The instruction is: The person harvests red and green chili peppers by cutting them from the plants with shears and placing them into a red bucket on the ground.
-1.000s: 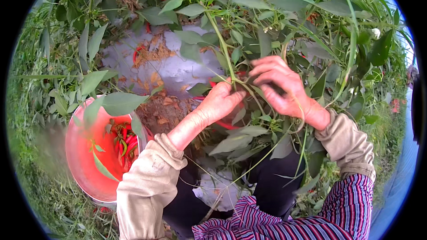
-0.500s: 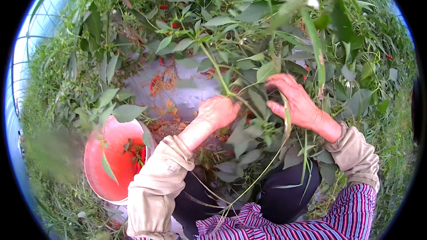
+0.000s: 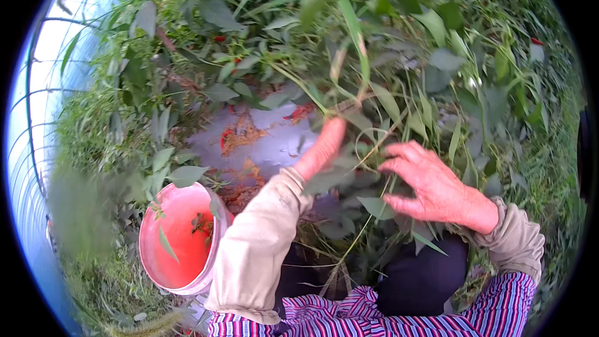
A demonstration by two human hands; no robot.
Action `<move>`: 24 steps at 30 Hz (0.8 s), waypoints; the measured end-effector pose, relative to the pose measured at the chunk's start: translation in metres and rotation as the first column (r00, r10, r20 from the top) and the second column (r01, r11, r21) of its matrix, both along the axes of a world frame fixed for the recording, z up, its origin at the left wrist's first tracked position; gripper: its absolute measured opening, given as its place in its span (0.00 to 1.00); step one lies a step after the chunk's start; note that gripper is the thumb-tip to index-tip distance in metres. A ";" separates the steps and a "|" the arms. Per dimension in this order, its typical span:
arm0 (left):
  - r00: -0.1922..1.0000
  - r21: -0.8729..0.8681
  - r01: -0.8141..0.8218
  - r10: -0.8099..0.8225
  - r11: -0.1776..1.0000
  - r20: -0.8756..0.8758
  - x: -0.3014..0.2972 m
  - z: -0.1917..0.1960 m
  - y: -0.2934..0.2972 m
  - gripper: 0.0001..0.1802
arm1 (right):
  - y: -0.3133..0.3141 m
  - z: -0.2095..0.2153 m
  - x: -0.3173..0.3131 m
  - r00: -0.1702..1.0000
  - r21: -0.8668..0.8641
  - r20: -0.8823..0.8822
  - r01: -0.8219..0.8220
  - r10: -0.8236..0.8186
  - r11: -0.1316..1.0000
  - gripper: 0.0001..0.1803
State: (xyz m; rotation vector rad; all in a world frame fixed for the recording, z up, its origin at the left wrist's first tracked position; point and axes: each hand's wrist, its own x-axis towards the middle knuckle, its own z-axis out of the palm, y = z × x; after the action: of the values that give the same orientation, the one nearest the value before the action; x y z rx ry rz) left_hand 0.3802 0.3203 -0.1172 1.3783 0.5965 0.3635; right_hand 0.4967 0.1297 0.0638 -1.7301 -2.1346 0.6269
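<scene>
My left hand (image 3: 327, 140) reaches into the pepper plant beside a pale green stem (image 3: 296, 82). Leaves cover its fingers, so what they hold is hidden. To the right, my right hand (image 3: 430, 184) is open, its fingers spread apart by thin stems and a drooping leaf (image 3: 376, 207). Red chili peppers lie on the grey ground sheet (image 3: 268, 140) left of my left hand, one red pepper (image 3: 226, 139) among dry brown leaves. Beside my left forearm stands a pink-red bucket (image 3: 171, 203) with some green leafy bits inside.
Dense pepper foliage (image 3: 218, 15) fills the far side and the right. A curved greenhouse frame (image 3: 31, 93) with pale sheeting runs along the left. My dark-clad knee (image 3: 412, 278) is below my right hand. Long grass stems (image 3: 352, 246) cross in front of me.
My left hand has pushed farther in and up to the right, its fingers now behind leaves. My right hand has moved lower and spread its fingers. The view has shifted.
</scene>
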 end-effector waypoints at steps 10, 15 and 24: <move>0.944 -0.499 0.108 0.069 0.860 0.323 0.060 0.104 0.052 0.24 | 0.053 0.045 0.037 0.891 0.627 0.334 0.034 -0.308 0.778 0.18; 0.923 -0.459 0.062 0.124 0.887 0.365 0.066 0.135 0.102 0.21 | 0.086 0.024 0.003 0.886 0.309 0.448 -0.279 0.119 0.909 0.22; 0.877 -0.557 -0.159 0.376 0.815 0.300 0.088 0.153 0.216 0.18 | 0.121 -0.002 0.104 0.358 0.143 0.933 -0.286 -0.033 0.947 0.20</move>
State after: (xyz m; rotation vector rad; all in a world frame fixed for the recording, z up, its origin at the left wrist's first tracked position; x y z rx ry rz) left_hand 0.4686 0.5365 0.0360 0.6614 0.5016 0.6488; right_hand 0.6002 0.2504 0.0616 -1.9615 -2.8498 -0.9396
